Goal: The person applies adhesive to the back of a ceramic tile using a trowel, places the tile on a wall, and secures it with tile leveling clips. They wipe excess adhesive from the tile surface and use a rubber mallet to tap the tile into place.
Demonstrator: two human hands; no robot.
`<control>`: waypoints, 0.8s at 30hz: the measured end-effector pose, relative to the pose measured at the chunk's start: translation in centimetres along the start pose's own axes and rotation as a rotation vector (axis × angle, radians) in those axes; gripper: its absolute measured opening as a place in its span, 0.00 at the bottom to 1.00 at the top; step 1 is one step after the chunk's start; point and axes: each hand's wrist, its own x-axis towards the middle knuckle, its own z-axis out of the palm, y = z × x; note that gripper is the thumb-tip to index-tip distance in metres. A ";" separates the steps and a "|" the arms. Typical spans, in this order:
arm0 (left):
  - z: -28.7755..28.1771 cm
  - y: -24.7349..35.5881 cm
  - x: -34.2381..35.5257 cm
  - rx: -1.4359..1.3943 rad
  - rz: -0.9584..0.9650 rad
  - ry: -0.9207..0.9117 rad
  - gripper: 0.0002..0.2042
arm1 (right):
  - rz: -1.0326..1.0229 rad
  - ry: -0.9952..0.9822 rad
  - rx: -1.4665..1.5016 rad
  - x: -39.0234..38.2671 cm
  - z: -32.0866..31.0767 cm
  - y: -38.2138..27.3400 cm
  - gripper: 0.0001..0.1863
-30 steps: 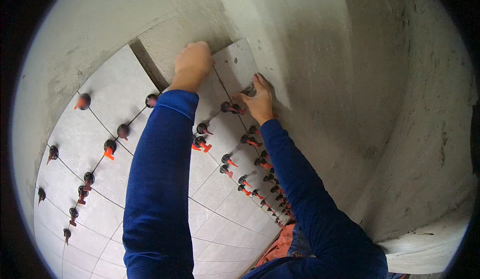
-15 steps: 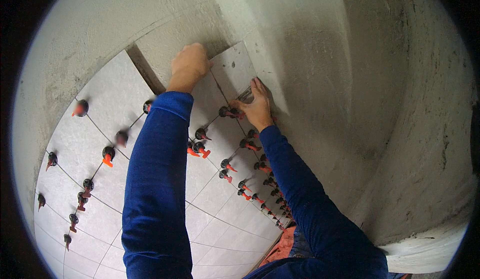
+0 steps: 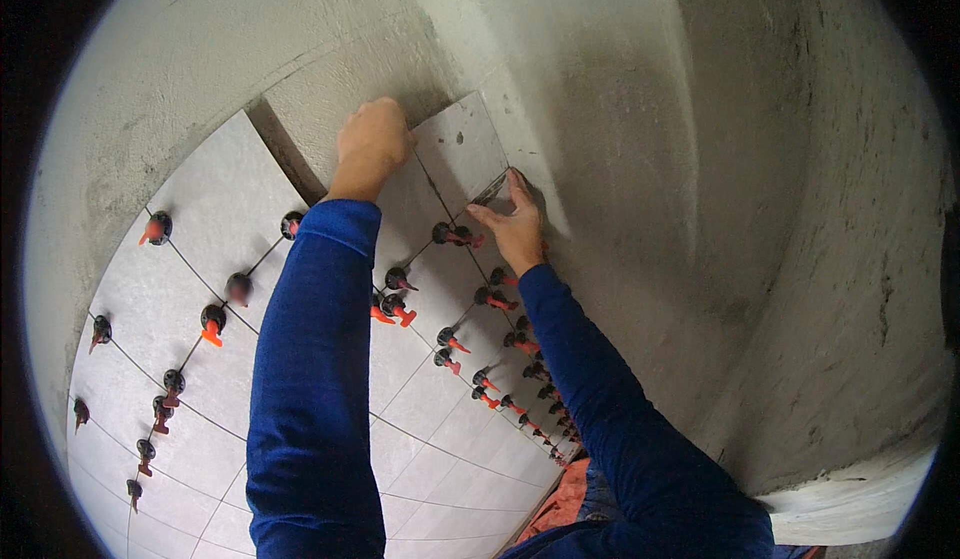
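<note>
My left hand (image 3: 374, 141) is closed in a fist at the top edge of the grey wall tiles, beside a narrow tile piece (image 3: 462, 139) in the corner. Its fingertips are turned away from view, so what they grip, if anything, is hidden. At the lower end of that piece, my right hand (image 3: 515, 229) has its thumb and fingers spread apart. Their tips touch the two sides of a dark, ridged strip (image 3: 490, 191). Just below the thumb sit black and red tile levelling clips (image 3: 455, 234) on the joint.
Several more levelling clips (image 3: 212, 321) dot the joints of the tiled wall (image 3: 215, 184). Bare grey plaster (image 3: 340, 84) lies above the tiles, with a dark recess (image 3: 285, 149) by the upper tile edge. A rough cement wall (image 3: 660, 229) rises on the right.
The view has shifted slightly. My right thumb has come away from the levelling clips toward the dark strip. My left hand stays closed near the top tile edge.
</note>
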 end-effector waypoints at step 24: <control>0.5 0.0 -0.5 -0.038 -0.033 0.039 0.15 | -0.567 -0.371 -0.723 14.9 0.5 -10.7 0.15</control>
